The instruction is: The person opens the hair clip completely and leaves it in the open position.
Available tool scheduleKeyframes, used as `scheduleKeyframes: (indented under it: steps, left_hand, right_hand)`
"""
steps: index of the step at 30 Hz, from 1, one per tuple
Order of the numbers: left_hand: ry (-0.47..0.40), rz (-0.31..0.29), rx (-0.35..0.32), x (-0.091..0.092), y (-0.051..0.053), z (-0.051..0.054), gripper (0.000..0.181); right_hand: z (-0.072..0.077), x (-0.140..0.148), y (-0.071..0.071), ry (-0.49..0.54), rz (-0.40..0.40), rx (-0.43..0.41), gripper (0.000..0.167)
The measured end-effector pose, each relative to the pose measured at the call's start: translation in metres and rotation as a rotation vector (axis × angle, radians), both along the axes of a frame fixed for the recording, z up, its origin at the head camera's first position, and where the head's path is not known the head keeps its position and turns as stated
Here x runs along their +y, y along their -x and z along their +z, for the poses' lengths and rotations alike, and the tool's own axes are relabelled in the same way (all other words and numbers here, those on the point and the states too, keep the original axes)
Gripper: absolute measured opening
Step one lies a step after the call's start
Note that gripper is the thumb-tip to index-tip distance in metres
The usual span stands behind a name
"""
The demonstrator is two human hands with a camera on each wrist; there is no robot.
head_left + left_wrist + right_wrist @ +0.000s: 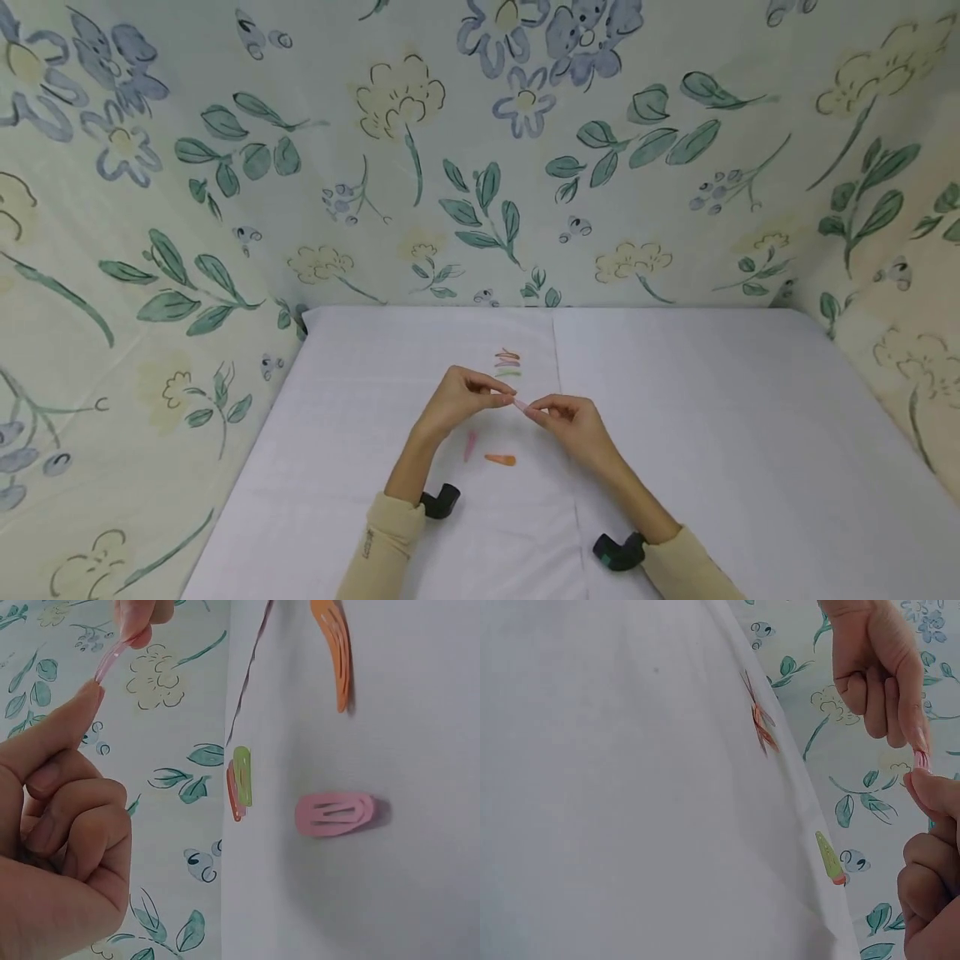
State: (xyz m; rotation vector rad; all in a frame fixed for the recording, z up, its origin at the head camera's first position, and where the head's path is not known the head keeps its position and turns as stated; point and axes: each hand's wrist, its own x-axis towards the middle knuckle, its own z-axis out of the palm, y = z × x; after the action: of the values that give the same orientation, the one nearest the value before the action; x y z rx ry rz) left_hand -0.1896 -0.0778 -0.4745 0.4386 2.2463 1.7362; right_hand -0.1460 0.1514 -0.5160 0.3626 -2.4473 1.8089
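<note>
Between both hands, above the table, is a small pink hair clip (520,405). My left hand (463,402) pinches one end between thumb and index finger. The other end is pinched by my right hand (573,425) in the same way. In the left wrist view the held clip (110,661) looks slightly bent, and the left hand's other fingers curl into the palm. Below the hands lie a second pink hair clip (470,446) and an orange hair clip (500,459). Fingertips cover both ends of the held clip.
Beyond the hands, several orange, pink and green hair clips (507,363) lie in a short stack-like row on the white cloth (675,400). A floral curtain (480,167) rises behind the table's far edge. Black wrist cameras (619,552) sit by both sleeves.
</note>
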Motion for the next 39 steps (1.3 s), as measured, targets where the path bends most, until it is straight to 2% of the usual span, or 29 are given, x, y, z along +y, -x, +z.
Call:
scheduleKeyframes:
  steps: [3, 7, 14, 22, 26, 31, 39]
  left_hand:
    - [0.034, -0.007, 0.008, -0.001, -0.001, -0.001, 0.006]
    - [0.066, -0.022, 0.028, 0.0, -0.002, -0.001, 0.006]
    - [0.07, -0.002, 0.062, 0.003, -0.001, -0.004, 0.004]
    - [-0.028, 0.061, 0.172, 0.009, -0.001, -0.006, 0.005]
    - [-0.076, 0.089, 0.217, 0.016, -0.003, -0.008, 0.007]
    - [-0.122, 0.126, 0.271, 0.021, -0.006, -0.007, 0.006]
    - [-0.126, 0.14, 0.319, 0.024, -0.005, -0.01, 0.004]
  right_hand:
    - [0.0, 0.001, -0.001, -0.007, 0.002, 0.026, 0.007]
    - [0.0, 0.0, 0.0, 0.032, -0.032, 0.076, 0.005]
    - [0.003, -0.001, 0.0, 0.072, -0.064, 0.076, 0.006]
    - [0.003, -0.002, -0.002, 0.117, -0.105, 0.177, 0.011]
    - [0.004, -0.005, -0.004, 0.163, -0.151, 0.223, 0.01]
    - [0.003, -0.006, -0.005, 0.2, -0.16, 0.297, 0.009]
    - [-0.001, -0.011, -0.003, 0.225, -0.164, 0.46, 0.013]
